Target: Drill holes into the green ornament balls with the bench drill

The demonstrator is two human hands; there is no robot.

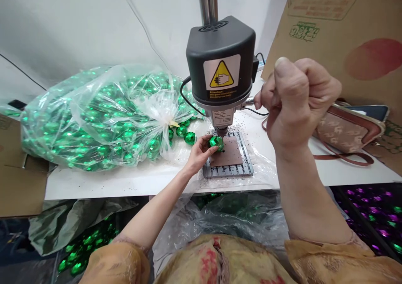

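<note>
My left hand (201, 152) pinches a shiny green faceted ball (216, 143) between thumb and fingers. The ball sits under the chuck (222, 130) of a black bench drill press (221, 62), above a brownish board (230, 152) on the slotted metal base (228, 176). Whether the drill bit touches the ball cannot be made out. My right hand (295, 95) is raised at the machine's right side, fingers curled round the feed lever (249, 102); most of the lever is hidden by the hand.
A large clear plastic bag (94, 116) full of green balls lies left of the drill, with loose balls (189, 138) by its tied neck. Dark shavings dot the white table (94, 185). At right are a patterned purse (348, 127) and a cardboard box (339, 32). Purple and green balls (373, 213) lie below.
</note>
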